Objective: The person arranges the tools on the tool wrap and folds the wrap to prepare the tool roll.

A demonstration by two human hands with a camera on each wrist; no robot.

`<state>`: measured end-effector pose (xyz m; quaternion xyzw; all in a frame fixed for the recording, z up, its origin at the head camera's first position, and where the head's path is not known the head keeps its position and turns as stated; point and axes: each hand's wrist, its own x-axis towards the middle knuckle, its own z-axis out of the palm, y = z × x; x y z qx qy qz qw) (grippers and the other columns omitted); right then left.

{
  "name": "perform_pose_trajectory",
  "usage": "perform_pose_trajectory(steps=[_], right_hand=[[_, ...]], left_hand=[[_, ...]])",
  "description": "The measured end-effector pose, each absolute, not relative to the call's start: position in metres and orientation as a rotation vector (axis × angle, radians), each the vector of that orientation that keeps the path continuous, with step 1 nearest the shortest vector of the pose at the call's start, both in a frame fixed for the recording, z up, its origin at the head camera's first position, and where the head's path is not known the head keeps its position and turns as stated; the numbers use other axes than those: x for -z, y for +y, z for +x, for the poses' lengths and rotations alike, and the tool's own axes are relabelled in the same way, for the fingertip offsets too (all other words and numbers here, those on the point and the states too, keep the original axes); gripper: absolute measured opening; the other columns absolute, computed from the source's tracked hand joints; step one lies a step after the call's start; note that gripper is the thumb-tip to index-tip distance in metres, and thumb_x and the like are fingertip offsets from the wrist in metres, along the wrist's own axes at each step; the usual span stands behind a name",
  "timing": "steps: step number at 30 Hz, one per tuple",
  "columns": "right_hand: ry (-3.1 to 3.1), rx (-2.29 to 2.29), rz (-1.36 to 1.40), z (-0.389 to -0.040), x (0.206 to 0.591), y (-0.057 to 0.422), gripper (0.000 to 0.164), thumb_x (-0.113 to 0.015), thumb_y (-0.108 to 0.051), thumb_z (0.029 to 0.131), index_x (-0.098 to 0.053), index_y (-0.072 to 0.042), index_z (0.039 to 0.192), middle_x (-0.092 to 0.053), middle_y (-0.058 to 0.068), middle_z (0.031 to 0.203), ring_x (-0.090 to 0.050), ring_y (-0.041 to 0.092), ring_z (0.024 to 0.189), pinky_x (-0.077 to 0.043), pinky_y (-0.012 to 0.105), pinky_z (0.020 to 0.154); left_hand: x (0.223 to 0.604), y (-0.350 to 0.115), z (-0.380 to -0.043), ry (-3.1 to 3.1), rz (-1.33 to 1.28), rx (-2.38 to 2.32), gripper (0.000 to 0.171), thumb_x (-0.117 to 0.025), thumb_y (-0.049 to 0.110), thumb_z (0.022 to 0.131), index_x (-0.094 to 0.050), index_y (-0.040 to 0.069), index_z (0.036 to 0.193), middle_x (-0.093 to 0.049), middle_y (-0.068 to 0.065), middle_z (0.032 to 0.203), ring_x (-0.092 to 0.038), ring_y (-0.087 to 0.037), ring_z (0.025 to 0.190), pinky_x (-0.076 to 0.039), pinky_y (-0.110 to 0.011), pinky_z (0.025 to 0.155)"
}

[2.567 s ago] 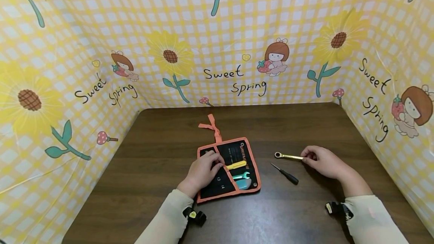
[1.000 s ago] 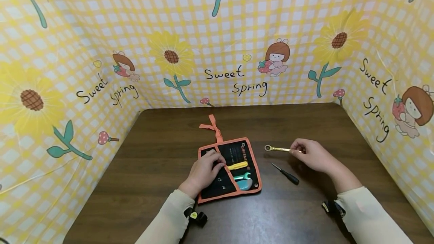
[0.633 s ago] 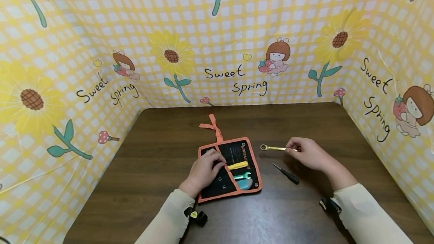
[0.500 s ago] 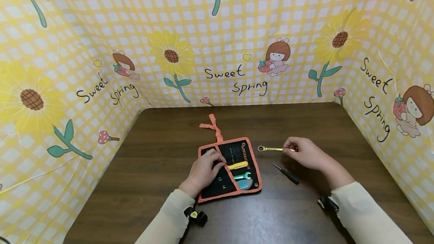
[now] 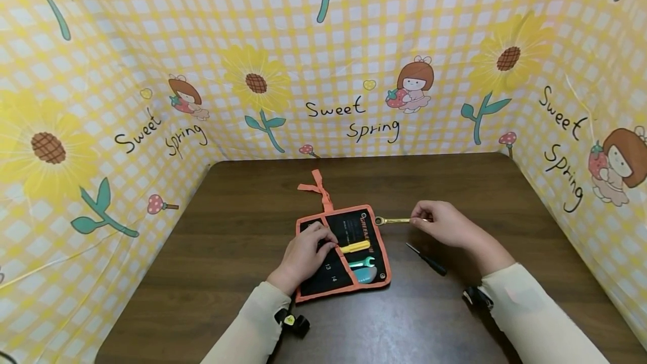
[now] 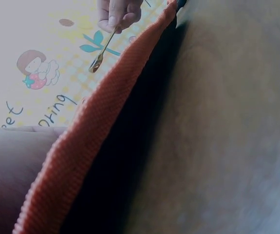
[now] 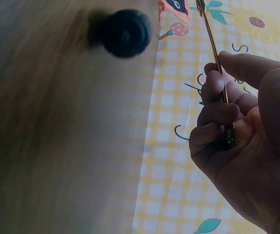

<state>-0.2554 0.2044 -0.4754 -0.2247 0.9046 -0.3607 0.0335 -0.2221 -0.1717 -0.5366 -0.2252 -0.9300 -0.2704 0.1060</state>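
My right hand (image 5: 445, 223) pinches a gold ratchet wrench (image 5: 391, 221) by its far end, thumb against curled fingers. The wrench's ring head overlaps the right border of the black tool pouch (image 5: 349, 223), seen from above. In the right wrist view the wrench (image 7: 214, 41) runs through the fingers into the palm. My left hand (image 5: 305, 251) lies on the pouch's left half and pinches the orange pocket edge with thumb and fingertips. From that pocket stick out a yellow handle (image 5: 356, 246), a green open-end wrench (image 5: 363, 263) and a light-blue piece (image 5: 365, 275).
A black-handled screwdriver (image 5: 427, 259) lies on the brown table (image 5: 242, 195) right of the pouch, below the right hand. The pouch's orange tie (image 5: 318, 185) stretches toward the back. Yellow checked cloth (image 5: 323, 60) encloses the table's back and sides.
The right hand has carried the gold wrench leftward, from beyond the screwdriver up to the pouch's right border. The left hand has kept its grip on the pocket edge.
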Motion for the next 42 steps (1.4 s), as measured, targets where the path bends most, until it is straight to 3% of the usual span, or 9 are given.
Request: perform_pose_trajectory(steps=[8, 26, 35, 42], right_hand=[[2.752, 1.115, -0.717, -0.259, 0.474, 0.192, 0.006, -0.071, -0.016, 0.102, -0.072, -0.012, 0.098, -0.064, -0.004, 0.082, -0.055, 0.016, 0.071, -0.046, 0.034, 0.064], [2.701, 1.084, -0.788, -0.269, 0.476, 0.165, 0.007, -0.07, -0.016, 0.102, -0.073, -0.01, 0.1, -0.065, -0.005, 0.082, -0.058, 0.016, 0.073, -0.05, 0.036, 0.067], [2.677, 1.068, -0.836, -0.271, 0.479, 0.15, 0.005, -0.071, -0.016, 0.101, -0.072, -0.018, 0.096, -0.065, -0.007, 0.081, -0.057, 0.013, 0.07, -0.048, 0.032, 0.065], [2.652, 1.036, -0.896, -0.272, 0.477, 0.137, 0.005, -0.072, -0.014, 0.1, -0.071, -0.016, 0.096, -0.062, -0.006, 0.08, -0.054, 0.013, 0.069, -0.046, 0.033, 0.065]], left_hand=[[0.538, -0.172, -0.223, -2.769, -0.646, 0.795, 0.011, -0.073, 0.029, 0.101, -0.071, 0.039, 0.1, -0.059, 0.018, 0.104, -0.06, -0.002, 0.09, -0.053, -0.03, 0.073], [0.539, -0.172, -0.223, -2.73, -0.651, 0.802, 0.009, -0.075, 0.029, 0.1, -0.072, 0.037, 0.1, -0.059, 0.018, 0.103, -0.061, -0.002, 0.09, -0.054, -0.031, 0.073], [0.537, -0.17, -0.221, -2.742, -0.654, 0.795, 0.007, -0.074, 0.028, 0.1, -0.073, 0.035, 0.101, -0.06, 0.017, 0.104, -0.062, -0.004, 0.091, -0.055, -0.032, 0.073], [0.536, -0.171, -0.222, -2.74, -0.643, 0.793, 0.008, -0.075, 0.028, 0.1, -0.072, 0.036, 0.1, -0.06, 0.018, 0.102, -0.06, -0.003, 0.087, -0.052, -0.03, 0.071]])
